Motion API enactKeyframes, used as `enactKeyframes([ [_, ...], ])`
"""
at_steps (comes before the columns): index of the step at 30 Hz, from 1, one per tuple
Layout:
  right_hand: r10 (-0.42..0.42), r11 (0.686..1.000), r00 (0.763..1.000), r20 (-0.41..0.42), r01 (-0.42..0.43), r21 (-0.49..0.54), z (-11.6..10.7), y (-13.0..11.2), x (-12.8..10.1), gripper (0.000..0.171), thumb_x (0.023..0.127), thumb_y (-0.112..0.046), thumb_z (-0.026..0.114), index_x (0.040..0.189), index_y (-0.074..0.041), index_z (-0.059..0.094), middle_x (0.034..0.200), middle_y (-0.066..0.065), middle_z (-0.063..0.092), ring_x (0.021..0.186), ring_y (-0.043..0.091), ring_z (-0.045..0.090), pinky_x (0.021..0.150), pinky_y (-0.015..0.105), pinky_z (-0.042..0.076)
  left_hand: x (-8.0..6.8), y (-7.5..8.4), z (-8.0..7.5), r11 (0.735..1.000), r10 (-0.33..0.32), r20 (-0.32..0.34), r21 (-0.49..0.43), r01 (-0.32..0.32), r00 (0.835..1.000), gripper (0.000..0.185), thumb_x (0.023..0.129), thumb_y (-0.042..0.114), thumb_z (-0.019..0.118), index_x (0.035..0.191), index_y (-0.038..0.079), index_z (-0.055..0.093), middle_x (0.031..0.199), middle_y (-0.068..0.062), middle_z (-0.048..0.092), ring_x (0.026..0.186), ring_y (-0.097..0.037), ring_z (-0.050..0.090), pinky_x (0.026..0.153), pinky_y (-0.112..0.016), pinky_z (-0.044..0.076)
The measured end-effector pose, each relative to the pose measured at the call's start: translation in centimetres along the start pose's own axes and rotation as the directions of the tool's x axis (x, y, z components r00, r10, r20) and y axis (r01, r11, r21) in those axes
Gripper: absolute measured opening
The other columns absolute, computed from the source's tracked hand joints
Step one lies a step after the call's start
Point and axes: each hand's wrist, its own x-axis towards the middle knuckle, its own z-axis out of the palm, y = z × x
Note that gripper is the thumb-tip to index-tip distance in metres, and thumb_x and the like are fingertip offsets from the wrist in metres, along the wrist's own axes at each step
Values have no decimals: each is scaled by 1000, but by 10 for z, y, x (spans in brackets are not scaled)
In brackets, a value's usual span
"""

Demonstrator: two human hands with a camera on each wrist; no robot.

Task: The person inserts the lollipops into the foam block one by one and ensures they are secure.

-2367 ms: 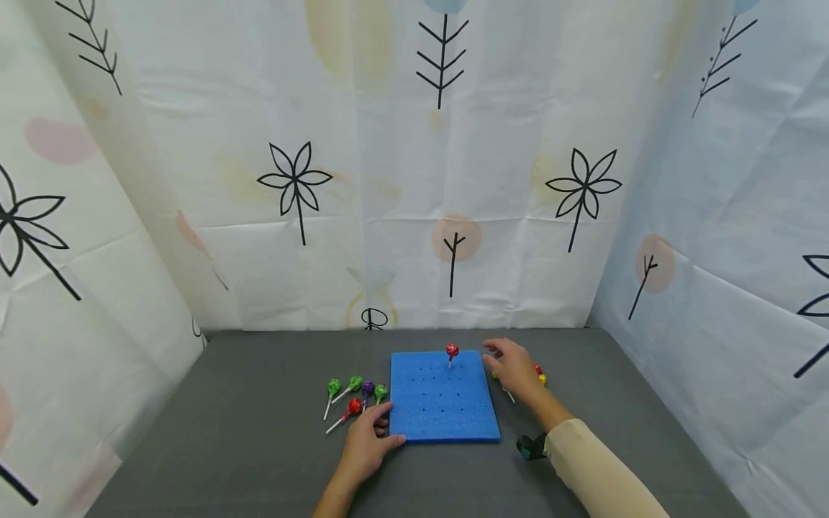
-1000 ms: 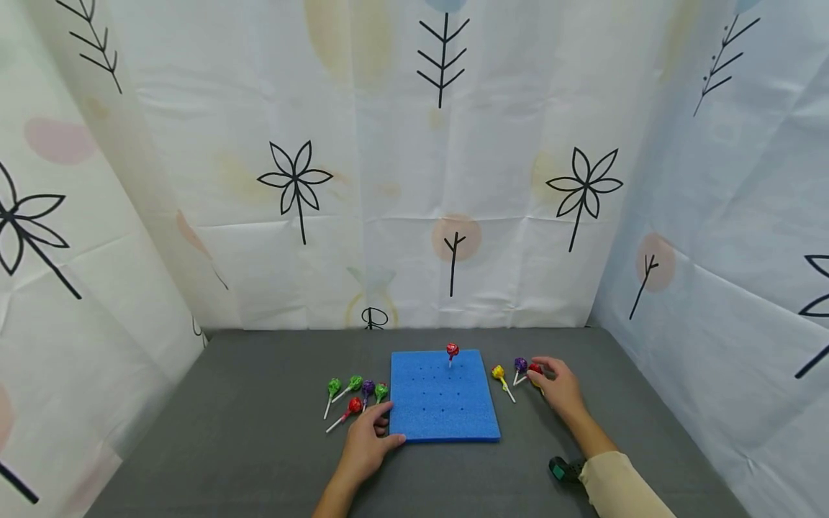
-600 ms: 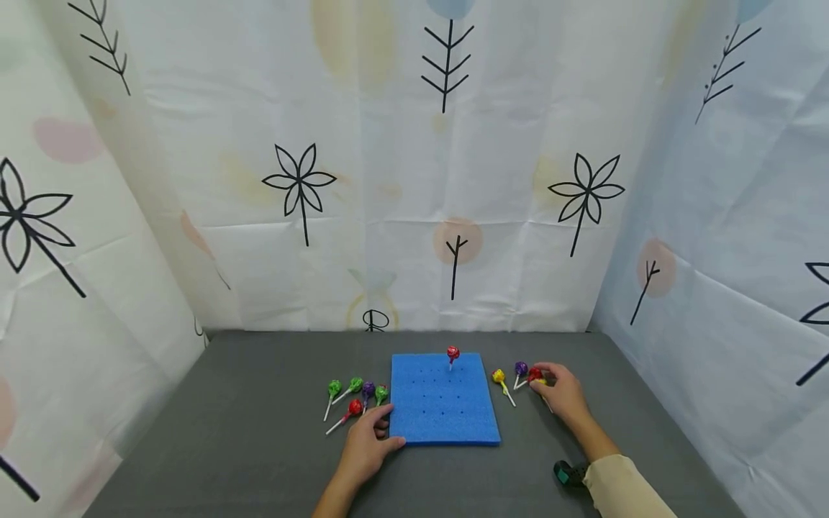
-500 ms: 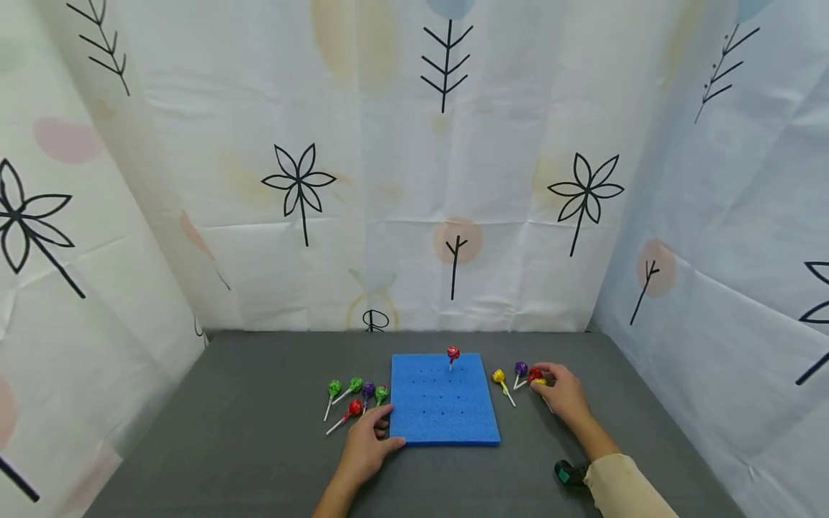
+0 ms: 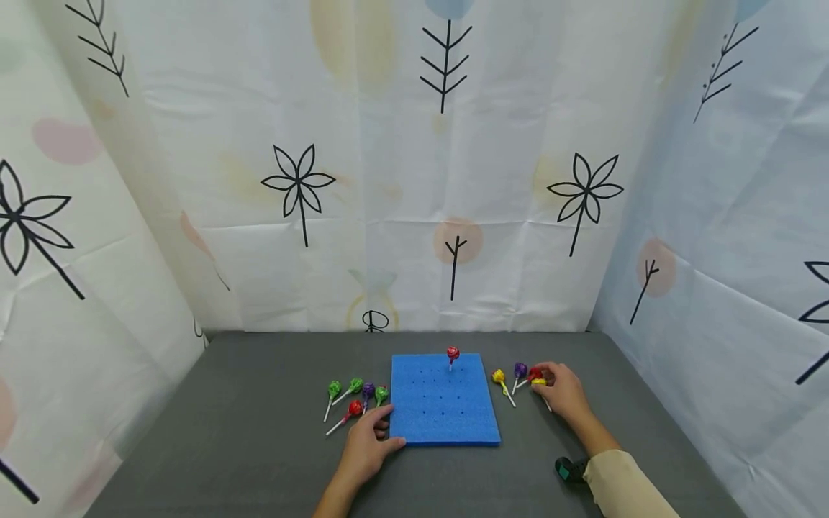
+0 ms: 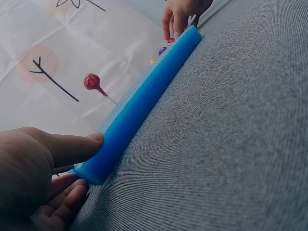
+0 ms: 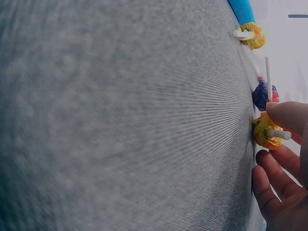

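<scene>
Grey felt table (image 5: pixel 259 446), right hand (image 5: pixel 562 392) half-hiding yellow lollipop (image 7: pixel 265 132), grip unclear

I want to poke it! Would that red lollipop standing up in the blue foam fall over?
Probably it would lean, not drop: the red lollipop has its thin stick pushed into a hole in the blue foam board. The left hand presses the board's corner, so it likely won't slide.

Bare desk (image 5: pixel 259 460) lies open toward the near edge. Lollipops (image 5: pixel 352 396) crowd both sides of the foam board (image 5: pixel 444 410). A red lollipop (image 5: pixel 452 353) stands upright at its far edge.

Head view overhead; wrist views table-level, close.
</scene>
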Motion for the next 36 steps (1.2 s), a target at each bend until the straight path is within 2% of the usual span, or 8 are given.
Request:
enactKeyframes([
  [12, -7, 1000, 1000, 15, 7, 13, -2, 3, -1, 38, 81, -8, 78, 115, 1, 63, 98, 14, 66, 85, 29, 61, 76, 48, 48, 0, -1, 0, 1000, -2, -1, 3, 2, 1000, 60, 70, 12, 87, 124, 0, 62, 104, -10, 62, 85, -21, 60, 72, -35, 50],
  [24, -38, 999, 999, 9, 38, 27, -6, 4, -1, 35, 80, -4, 77, 112, 2, 65, 94, 13, 67, 80, 25, 62, 69, 41, 49, 0, 1, 0, 1000, -10, 8, 20, 10, 1000, 60, 71, 12, 86, 125, 0, 62, 105, -9, 62, 87, -21, 60, 73, -37, 51],
  [36, -57, 997, 996, -62, 60, 40, -14, -1, -3, 32, 81, -3, 75, 110, 4, 65, 92, 13, 65, 83, 30, 63, 74, 46, 50, 0, 1, -1, 1000, 5, 4, 9, -5, 1000, 60, 71, 12, 86, 124, -1, 62, 106, -10, 62, 87, -22, 60, 73, -37, 51],
])
